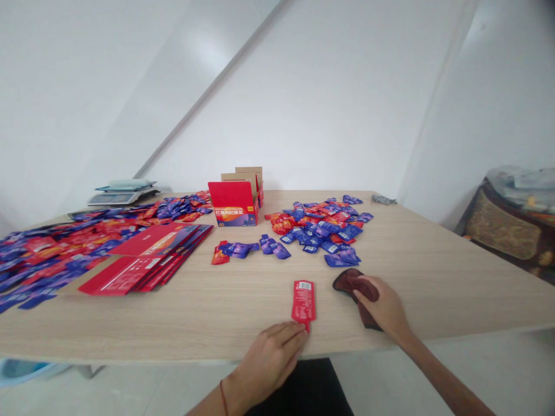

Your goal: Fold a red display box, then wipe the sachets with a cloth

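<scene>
A red sachet lies flat near the table's front edge, its printed side with a barcode facing up. The fingers of my left hand are pressed together on its narrow lower end. To the right, my right hand is closed round a bunched dark brown cloth, part of which spreads on the table under and beside the fingers. Just beyond the hands sits a loose pile of red and purple sachets. A few more purple sachets lie left of that pile.
Flattened red cartons are stacked on the left, beside a wide heap of sachets. Open red boxes stand at the back, near a scale. A crumpled grey item lies at the far right of the table.
</scene>
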`<state>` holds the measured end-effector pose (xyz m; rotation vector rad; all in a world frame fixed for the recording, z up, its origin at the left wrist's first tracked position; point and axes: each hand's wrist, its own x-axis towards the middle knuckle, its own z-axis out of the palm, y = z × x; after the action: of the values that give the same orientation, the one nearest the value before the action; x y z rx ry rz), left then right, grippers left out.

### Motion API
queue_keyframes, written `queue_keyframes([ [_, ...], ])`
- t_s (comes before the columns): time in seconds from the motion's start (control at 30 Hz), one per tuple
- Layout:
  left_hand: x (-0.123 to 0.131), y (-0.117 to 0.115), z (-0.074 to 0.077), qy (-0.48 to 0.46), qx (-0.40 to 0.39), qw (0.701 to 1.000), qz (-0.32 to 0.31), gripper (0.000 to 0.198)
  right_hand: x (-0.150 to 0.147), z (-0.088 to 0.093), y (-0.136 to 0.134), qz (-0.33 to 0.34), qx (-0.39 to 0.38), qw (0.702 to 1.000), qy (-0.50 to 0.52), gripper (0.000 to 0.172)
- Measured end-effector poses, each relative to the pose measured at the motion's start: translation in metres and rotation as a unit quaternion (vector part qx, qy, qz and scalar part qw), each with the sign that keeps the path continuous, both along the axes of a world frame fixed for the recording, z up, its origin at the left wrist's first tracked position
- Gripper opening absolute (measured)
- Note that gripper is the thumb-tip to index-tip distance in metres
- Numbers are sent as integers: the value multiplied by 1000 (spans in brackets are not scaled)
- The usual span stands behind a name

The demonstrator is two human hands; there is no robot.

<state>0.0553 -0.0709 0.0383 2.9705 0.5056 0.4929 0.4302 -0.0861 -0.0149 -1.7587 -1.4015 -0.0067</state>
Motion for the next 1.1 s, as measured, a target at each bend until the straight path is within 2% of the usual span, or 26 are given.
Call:
queue_keyframes([
  [0.1,-3,0,0,-16,-21,1000,-2,41,-8,8,1,-14,-10,999,-47,30],
  [0.17,-5,-1,-3,-29,-41,999,4,44,-14,17,3,-18,10,999,-47,26],
  [0.3,-7,-1,-9,-46,-69,997,6,45,-37,48,14,-24,117,992,24,24],
  [0.43,-7,1,-13,-41,-54,998,-6,46,-81,84,22,47,196,971,131,27],
  [0.5,-7,2,-14,-42,-44,998,-10,47,-105,98,21,97,197,967,132,24],
  [0.57,-7,2,-15,-45,-38,998,-11,48,-127,104,18,163,165,966,114,16],
  [0.63,-7,1,-14,-47,-37,998,-12,49,-144,103,15,228,115,962,94,12],
  [0.7,-6,0,-13,-48,-41,998,-13,50,-154,95,13,266,72,959,70,18],
  [0.9,-3,-2,-11,-60,-49,997,-6,41,-159,59,17,316,5,948,-30,33],
  [1.1,-3,-2,-12,-64,-32,997,-4,43,-153,52,24,323,-18,940,-109,36],
])
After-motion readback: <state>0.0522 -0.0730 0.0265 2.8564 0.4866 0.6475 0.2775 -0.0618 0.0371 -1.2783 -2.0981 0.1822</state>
